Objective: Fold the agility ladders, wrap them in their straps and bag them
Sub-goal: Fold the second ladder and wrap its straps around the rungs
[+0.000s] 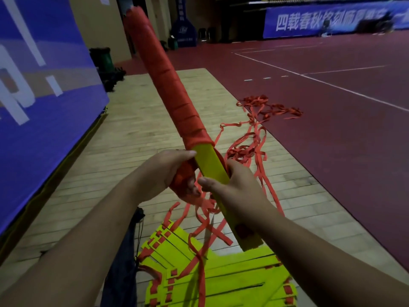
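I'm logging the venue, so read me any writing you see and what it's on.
"四载春秋" on the far banner; the characters after it are blurred.
Left banner: large white strokes, cropped, unreadable.
Blue stand: logo too small to read.

Item: your own body, as seen from the head camera.

- Left hand (164, 173): bare. Thumbnail cut short, with a pale edge at the tip.
- Right hand (235, 188): bare. Thumbnail short and rounded. The fingers (230, 165) are only partly in sight, so their nails cannot be told.
- Left forearm (88, 229): bare from the wrist down to the lower left corner of the frame.
- Right forearm (321, 251): bare from the wrist down to the lower right edge.
- Both forearms look broader toward the frame corners, where the wide lens stretches them.
- Light is dim, so finer marks on either hand cannot be made out.
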`<state>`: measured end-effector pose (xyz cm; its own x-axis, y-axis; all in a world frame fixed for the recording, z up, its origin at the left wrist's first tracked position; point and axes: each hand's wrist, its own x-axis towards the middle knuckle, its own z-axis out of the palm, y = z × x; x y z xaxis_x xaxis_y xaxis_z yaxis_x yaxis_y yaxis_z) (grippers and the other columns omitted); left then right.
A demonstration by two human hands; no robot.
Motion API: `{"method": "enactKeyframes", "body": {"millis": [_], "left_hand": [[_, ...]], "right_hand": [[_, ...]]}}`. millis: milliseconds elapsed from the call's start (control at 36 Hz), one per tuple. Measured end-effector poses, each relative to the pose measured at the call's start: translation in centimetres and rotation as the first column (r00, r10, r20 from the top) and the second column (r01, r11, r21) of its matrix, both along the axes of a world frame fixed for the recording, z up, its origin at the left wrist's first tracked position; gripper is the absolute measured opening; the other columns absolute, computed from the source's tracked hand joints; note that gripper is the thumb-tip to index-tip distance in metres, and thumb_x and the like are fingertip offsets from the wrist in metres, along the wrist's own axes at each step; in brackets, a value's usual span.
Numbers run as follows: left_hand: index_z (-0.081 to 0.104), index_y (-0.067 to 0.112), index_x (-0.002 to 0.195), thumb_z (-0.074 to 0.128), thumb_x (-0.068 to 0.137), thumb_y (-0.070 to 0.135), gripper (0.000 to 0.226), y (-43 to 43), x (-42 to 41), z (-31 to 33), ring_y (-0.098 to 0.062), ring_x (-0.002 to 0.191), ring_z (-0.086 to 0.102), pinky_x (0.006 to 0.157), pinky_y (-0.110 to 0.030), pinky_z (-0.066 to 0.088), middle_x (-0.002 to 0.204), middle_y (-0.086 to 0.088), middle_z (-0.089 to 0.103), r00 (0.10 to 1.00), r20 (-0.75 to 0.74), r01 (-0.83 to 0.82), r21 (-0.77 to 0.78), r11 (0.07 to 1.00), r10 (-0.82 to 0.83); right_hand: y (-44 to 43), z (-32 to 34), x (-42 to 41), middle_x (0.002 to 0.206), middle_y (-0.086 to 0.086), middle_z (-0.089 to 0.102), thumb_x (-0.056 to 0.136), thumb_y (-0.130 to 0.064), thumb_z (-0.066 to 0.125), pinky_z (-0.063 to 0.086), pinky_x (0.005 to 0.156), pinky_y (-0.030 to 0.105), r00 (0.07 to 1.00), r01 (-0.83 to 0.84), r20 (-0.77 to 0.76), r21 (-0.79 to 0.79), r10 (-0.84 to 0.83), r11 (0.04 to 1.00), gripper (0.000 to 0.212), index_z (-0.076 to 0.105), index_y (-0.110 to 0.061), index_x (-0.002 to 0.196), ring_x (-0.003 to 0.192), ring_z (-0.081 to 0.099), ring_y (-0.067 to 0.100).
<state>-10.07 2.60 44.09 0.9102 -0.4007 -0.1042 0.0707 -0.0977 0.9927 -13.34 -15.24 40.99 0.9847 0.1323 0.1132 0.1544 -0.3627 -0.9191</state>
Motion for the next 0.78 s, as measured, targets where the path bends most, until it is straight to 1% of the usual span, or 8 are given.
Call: {"method": "enactKeyframes", "body": {"millis": [111,194,278,333,444,583,667,778], "left_hand": [[0.066,0.008,0.092,0.07,0.073,0.05,0.046,-0.3,-0.1,0.0,-0.023,0.056,0.061,0.058,-0.032,0.055,0.066,-0.01,0.059,0.994,0.105,-0.01,0.117,0.993,-0.003],[0.062,0.011,0.073,0.071,0.063,0.062,0.053,-0.3,-0.3,-1.0,-0.02,0.048,0.055,0.054,-0.031,0.05,0.056,-0.004,0.054,0.963,0.235,-0.169,0.128,0.977,0.135],[0.063,0.008,0.075,0.072,0.066,0.053,0.047,0.5,-0.4,-1.4,-0.016,0.047,0.051,0.049,-0.025,0.047,0.055,-0.001,0.052,0.949,0.276,-0.174,0.043,0.984,0.156],[0.064,-0.007,0.093,0.07,0.069,0.048,0.06,1.3,-0.4,-1.2,-0.016,0.052,0.054,0.051,-0.024,0.047,0.063,-0.007,0.056,0.957,0.278,-0.089,0.016,0.996,0.082],[0.057,-0.016,0.111,0.067,0.07,0.046,0.075,1.6,-0.7,-1.1,-0.016,0.062,0.058,0.055,-0.024,0.048,0.079,-0.01,0.063,0.962,0.273,0.023,0.029,0.999,-0.03],[0.063,-0.002,0.109,0.074,0.064,0.055,0.073,1.8,-0.3,-0.7,-0.028,0.079,0.057,0.071,-0.035,0.048,0.091,-0.017,0.059,0.993,0.103,-0.053,-0.03,0.998,0.056],[0.073,0.014,0.099,0.08,0.057,0.073,0.073,2.9,-0.1,-0.8,-0.027,0.073,0.06,0.075,-0.039,0.052,0.082,-0.017,0.057,0.998,-0.032,0.058,0.009,0.998,-0.057],[0.063,0.006,0.104,0.074,0.059,0.08,0.086,3.4,-0.2,-0.5,-0.023,0.055,0.059,0.059,-0.035,0.052,0.062,-0.006,0.049,0.984,-0.059,0.174,0.058,0.983,-0.17]], "right_hand": [[0.9,-0.8,-1.0,0.085,-0.004,0.056,0.094,-0.028,0.07,0.045,0.055,0.031,0.99,0.054,0.139,-0.137,-0.035,0.989,0.027,0.044,-0.021,0.101,0.067,0.057,0.007],[1.5,-1.5,-1.6,0.085,-0.006,0.053,0.094,-0.021,0.067,0.043,0.055,0.026,0.976,0.07,0.215,-0.218,-0.022,0.973,0.031,0.038,-0.024,0.102,0.065,0.056,0.005],[1.3,-1.0,-0.9,0.092,0.005,0.056,0.089,-0.02,0.07,0.059,0.066,0.044,0.995,-0.072,0.056,-0.156,0.082,0.985,0.035,0.039,-0.022,0.103,0.075,0.064,0.022],[0.6,-0.2,-0.4,0.098,0.012,0.065,0.085,-0.021,0.077,0.061,0.076,0.052,0.961,-0.224,-0.162,0.011,0.223,0.974,0.042,0.043,-0.018,0.11,0.082,0.073,0.031],[0.3,-0.3,-0.8,0.079,0.017,0.064,0.088,-0.017,0.073,0.058,0.069,0.048,0.846,-0.416,-0.289,0.169,0.448,0.894,0.022,0.057,-0.006,0.099,0.065,0.065,0.034],[1.2,0.2,-0.9,0.066,0.013,0.048,0.083,-0.024,0.074,0.044,0.048,0.027,0.923,-0.279,-0.219,0.181,0.315,0.943,0.026,0.053,-0.007,0.082,0.048,0.049,0.02],[1.1,0.6,-0.4,0.061,0.007,0.049,0.083,-0.023,0.075,0.046,0.047,0.03,0.965,-0.18,-0.179,0.082,0.192,0.98,0.026,0.055,-0.006,0.081,0.047,0.051,0.018],[0.6,1.0,0.0,0.066,0.0,0.061,0.081,-0.036,0.077,0.058,0.058,0.042,1.0,0.028,0.019,-0.189,-0.025,0.982,0.025,0.059,-0.021,0.091,0.055,0.062,0.018]]}}
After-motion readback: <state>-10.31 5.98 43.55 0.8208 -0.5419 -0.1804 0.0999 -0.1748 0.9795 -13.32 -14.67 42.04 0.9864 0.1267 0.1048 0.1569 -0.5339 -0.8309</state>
